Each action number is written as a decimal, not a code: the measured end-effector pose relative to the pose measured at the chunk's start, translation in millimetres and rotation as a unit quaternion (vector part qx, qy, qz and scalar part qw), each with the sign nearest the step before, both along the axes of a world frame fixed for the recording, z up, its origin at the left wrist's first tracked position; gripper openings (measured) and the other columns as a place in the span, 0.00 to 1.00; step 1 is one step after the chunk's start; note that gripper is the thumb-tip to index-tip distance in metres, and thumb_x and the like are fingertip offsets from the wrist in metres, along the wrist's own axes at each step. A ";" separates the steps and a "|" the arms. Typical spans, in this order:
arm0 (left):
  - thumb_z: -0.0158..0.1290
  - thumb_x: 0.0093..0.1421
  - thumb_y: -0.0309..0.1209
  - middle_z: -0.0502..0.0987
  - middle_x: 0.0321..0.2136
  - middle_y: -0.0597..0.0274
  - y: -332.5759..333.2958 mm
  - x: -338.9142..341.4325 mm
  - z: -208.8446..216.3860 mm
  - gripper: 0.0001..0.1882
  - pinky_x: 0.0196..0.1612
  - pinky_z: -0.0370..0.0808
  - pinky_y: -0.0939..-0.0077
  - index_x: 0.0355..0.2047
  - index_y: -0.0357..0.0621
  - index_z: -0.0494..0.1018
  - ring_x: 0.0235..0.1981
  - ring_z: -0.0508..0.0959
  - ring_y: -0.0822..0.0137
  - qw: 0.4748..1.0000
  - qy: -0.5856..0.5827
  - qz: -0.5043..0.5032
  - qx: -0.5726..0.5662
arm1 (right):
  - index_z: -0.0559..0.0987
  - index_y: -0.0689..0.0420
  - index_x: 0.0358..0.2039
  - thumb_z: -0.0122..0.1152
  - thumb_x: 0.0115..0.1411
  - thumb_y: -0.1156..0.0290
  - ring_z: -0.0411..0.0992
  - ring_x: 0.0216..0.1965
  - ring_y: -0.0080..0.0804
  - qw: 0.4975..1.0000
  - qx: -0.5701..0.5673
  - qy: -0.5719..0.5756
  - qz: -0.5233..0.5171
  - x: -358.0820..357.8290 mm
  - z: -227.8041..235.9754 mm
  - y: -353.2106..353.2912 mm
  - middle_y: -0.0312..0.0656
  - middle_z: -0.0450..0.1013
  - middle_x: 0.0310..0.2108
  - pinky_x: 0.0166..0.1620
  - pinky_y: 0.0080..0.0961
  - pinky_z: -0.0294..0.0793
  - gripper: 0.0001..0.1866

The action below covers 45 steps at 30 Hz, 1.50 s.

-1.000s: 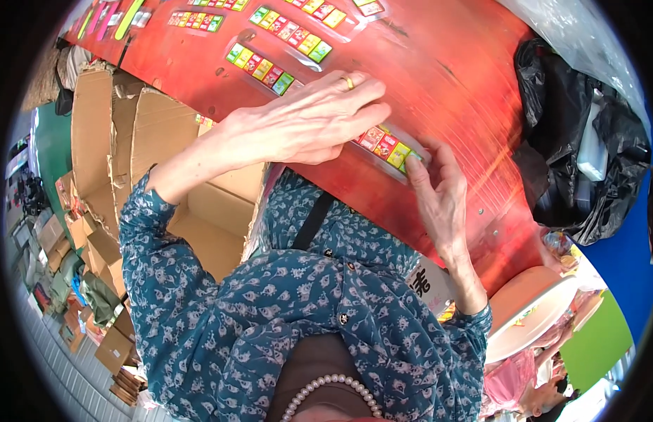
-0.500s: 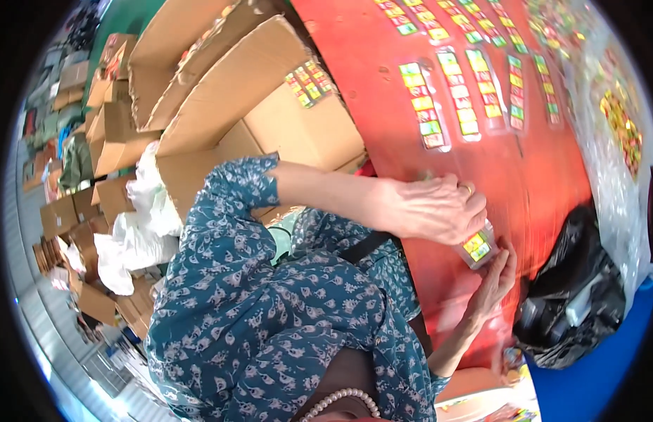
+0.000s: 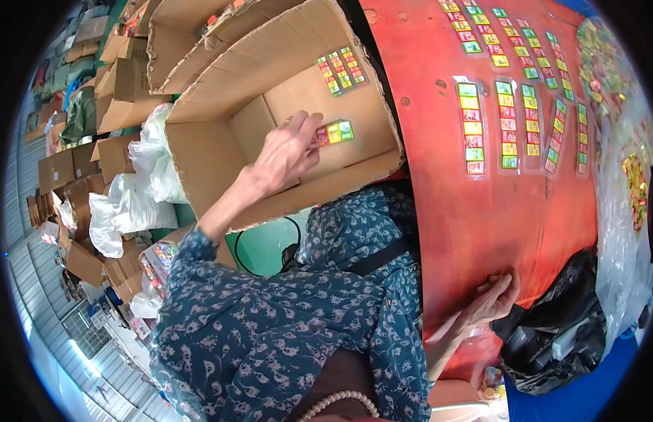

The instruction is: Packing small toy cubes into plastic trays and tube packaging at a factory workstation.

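My left hand [image 3: 284,155] reaches over the open cardboard box [image 3: 231,77] on the left. Its fingers are closed on the end of a clear blister strip [image 3: 335,132] with red, yellow and green squares; the hand covers part of it. Several like strips [image 3: 340,72] lie together inside the box, farther back. On the red table [image 3: 509,225], near its front, my right hand [image 3: 490,299] rests with fingers loosely bent and nothing visible in them. Beyond it, several blister strips [image 3: 507,125] lie in two rows.
A black plastic bag [image 3: 562,323] sits right of my right hand. Along the table's right side, a clear plastic sheet [image 3: 615,246] lies beside many small colourful pieces [image 3: 635,190]. White bags [image 3: 133,214] and more cardboard boxes [image 3: 133,88] stand at the far left.
My left hand has moved left from the table to the box, carrying the blister strip. My right hand has let go and stays by the table's front. The whole view has shifted.
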<state>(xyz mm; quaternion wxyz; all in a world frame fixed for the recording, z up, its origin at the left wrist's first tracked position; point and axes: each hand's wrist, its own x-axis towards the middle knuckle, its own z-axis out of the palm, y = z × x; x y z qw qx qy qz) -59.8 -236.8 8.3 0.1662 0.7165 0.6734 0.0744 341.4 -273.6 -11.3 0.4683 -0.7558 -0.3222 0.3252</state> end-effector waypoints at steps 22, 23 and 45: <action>0.56 0.43 0.29 0.69 0.37 0.38 68.4 1.8 -290.0 0.22 0.38 0.71 0.50 0.39 0.38 0.62 0.36 0.73 0.39 0.954 -0.111 0.276 -0.034 | 0.77 0.62 0.41 0.53 0.63 0.68 0.52 0.16 0.14 0.985 0.016 -0.160 -0.061 -8.5 -4.9 0.8 0.30 0.63 0.19 0.17 0.12 0.50 0.11; 0.56 0.43 0.28 0.69 0.37 0.37 71.0 6.5 -289.2 0.23 0.39 0.72 0.50 0.39 0.37 0.62 0.38 0.73 0.39 0.945 -0.105 0.307 -0.043 | 0.77 0.62 0.41 0.53 0.63 0.68 0.52 0.16 0.14 0.984 0.015 -0.163 -0.064 -8.4 -4.9 1.3 0.30 0.63 0.19 0.17 0.12 0.50 0.11; 0.57 0.44 0.34 0.71 0.26 0.55 119.6 44.4 -324.8 0.24 0.29 0.73 0.64 0.36 0.34 0.60 0.25 0.72 0.64 0.572 -0.536 0.620 -0.029 | 0.77 0.61 0.39 0.53 0.63 0.69 0.52 0.16 0.14 0.981 0.018 -0.182 -0.067 -0.5 -10.8 -4.6 0.31 0.64 0.19 0.18 0.11 0.50 0.10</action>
